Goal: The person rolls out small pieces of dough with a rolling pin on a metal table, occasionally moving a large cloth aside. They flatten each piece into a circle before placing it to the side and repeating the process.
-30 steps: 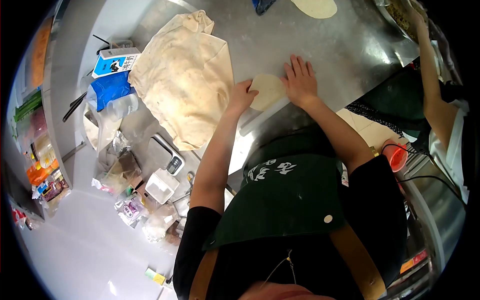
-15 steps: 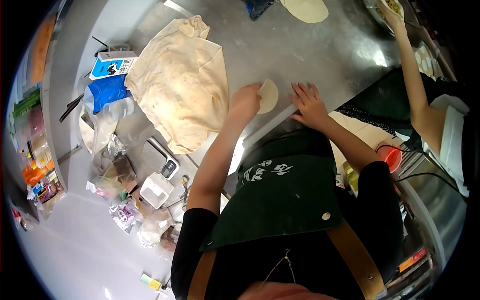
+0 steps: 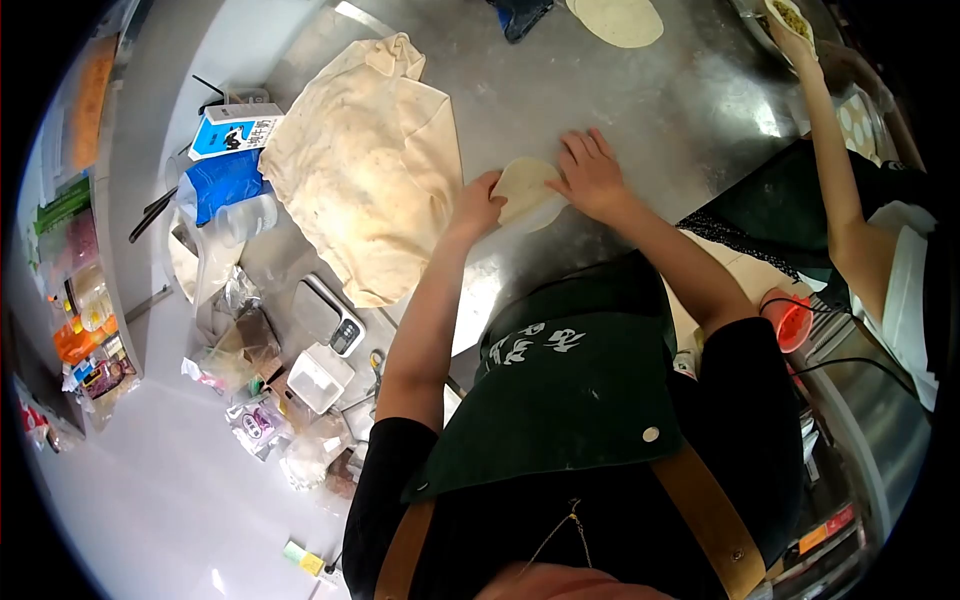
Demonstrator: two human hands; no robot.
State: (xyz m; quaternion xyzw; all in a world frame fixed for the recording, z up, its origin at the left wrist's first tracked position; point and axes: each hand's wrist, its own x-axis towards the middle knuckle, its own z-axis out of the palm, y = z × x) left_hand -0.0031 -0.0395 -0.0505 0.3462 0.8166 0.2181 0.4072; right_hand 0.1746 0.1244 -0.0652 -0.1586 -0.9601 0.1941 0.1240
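A small round dough wrapper [image 3: 524,187] lies on the steel worktop [image 3: 640,110] near its front edge. My left hand [image 3: 478,207] pinches the wrapper's left edge with curled fingers. My right hand [image 3: 590,175] lies flat, fingers spread, over a pale rolling pin [image 3: 535,216] that sits across the wrapper's right side. The pin is mostly hidden under the palm and the dough.
A big cream cloth [image 3: 368,165] covers the worktop to the left. A second rolled wrapper [image 3: 620,18] lies at the far edge. A milk carton [image 3: 232,132], blue bag [image 3: 222,182], scale [image 3: 330,318] and packets crowd the left. A co-worker's arm [image 3: 825,120] reaches in at right.
My right hand has pushed the pin forward from the table's front edge onto the wrapper. The wrapper, lifted at my left hand half a second ago, lies flat again.
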